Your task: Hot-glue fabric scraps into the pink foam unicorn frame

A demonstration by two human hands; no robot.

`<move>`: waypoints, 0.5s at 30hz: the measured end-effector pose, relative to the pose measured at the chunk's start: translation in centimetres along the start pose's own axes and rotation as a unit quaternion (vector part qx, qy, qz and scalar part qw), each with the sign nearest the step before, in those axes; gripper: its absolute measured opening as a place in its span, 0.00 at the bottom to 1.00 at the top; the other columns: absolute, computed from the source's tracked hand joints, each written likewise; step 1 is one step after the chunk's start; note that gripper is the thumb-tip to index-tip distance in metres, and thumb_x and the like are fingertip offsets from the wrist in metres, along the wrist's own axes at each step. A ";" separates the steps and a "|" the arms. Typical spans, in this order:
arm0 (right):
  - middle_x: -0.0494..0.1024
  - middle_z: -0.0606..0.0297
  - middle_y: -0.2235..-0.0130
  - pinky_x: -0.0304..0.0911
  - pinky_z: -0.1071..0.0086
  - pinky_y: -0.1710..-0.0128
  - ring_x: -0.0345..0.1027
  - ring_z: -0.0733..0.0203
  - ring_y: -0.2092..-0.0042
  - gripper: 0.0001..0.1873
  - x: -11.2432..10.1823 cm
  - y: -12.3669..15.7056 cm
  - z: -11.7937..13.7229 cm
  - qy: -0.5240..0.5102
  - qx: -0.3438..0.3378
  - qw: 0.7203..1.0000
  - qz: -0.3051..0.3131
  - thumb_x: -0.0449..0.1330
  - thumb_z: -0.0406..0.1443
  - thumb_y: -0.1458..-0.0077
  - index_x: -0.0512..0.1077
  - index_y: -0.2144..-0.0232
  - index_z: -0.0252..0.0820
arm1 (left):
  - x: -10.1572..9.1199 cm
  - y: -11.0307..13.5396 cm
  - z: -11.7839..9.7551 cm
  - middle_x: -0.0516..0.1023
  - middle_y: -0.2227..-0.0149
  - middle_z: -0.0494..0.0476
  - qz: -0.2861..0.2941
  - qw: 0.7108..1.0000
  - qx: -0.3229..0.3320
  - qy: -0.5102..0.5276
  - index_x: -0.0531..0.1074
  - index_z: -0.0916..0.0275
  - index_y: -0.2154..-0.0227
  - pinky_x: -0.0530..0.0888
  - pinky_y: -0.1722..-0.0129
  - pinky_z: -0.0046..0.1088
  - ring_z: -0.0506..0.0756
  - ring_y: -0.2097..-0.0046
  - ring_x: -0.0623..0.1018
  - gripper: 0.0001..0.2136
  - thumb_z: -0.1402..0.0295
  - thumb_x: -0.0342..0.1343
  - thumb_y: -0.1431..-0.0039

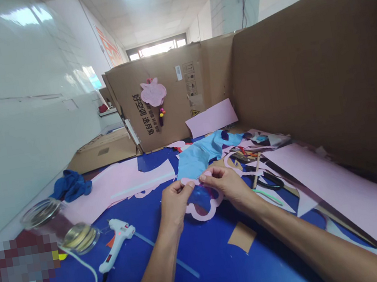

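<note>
Between my hands is a pink flower-shaped frame point(203, 215) with a scalloped edge and a hollow middle, through which a dark blue sheen shows. My left hand point(177, 204) pinches its upper left rim with thumb and fingers. On the upper right rim, my right hand point(226, 184) grips in the same way. The frame is held just over the blue table. Light blue cloth point(199, 153) lies right behind my hands. A small brown cardboard piece point(242, 237) rests nearer to me, below the right hand.
A white glue gun point(117, 243) with a clear glue stick point(187, 270) lies at left, beside a glass jar point(80, 236). Pink sheets point(120, 183) and black-handled scissors point(269, 180) lie around. Cardboard walls point(169, 91) enclose the back and right; a pink flower ornament point(153, 92) hangs there.
</note>
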State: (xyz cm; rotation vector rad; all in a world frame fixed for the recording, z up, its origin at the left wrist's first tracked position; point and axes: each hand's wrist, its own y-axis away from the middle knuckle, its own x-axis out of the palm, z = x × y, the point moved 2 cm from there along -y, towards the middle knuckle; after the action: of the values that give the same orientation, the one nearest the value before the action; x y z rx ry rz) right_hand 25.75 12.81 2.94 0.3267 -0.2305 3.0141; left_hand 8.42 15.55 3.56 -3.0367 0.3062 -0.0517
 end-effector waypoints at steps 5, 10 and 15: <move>0.78 0.67 0.73 0.63 0.67 0.73 0.67 0.62 0.74 0.25 0.0 0.2 0.1 0.001 0.007 1.000 0.006 0.78 0.55 0.56 0.77 0.73 0.42 | 0.4 0.2 -0.1 0.83 0.72 0.56 0.012 1.000 -0.005 0.023 0.83 0.63 0.72 0.72 0.70 0.27 0.53 0.71 0.77 0.16 0.54 0.75 0.55; 0.76 0.67 0.75 0.61 0.67 0.74 0.66 0.62 0.75 0.27 -0.1 0.4 0.5 0.007 0.032 0.999 -0.001 0.75 0.58 0.53 0.78 0.72 0.42 | 0.4 0.3 -0.4 0.84 0.71 0.57 0.004 0.999 -0.012 0.030 0.84 0.64 0.72 0.73 0.68 0.28 0.54 0.71 0.78 0.16 0.55 0.76 0.55; 0.75 0.67 0.76 0.59 0.67 0.74 0.64 0.62 0.75 0.29 -0.1 0.5 0.7 0.015 0.039 0.999 0.000 0.72 0.62 0.51 0.76 0.74 0.43 | 0.2 0.2 -0.1 0.82 0.74 0.56 0.000 0.999 -0.023 0.029 0.84 0.64 0.71 0.71 0.72 0.28 0.55 0.73 0.78 0.19 0.50 0.74 0.52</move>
State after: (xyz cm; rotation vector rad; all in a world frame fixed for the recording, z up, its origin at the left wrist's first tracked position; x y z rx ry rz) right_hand 25.95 12.23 3.58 0.2892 -0.1118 3.0310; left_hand 8.53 15.29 3.65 -3.0855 0.3178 -0.1349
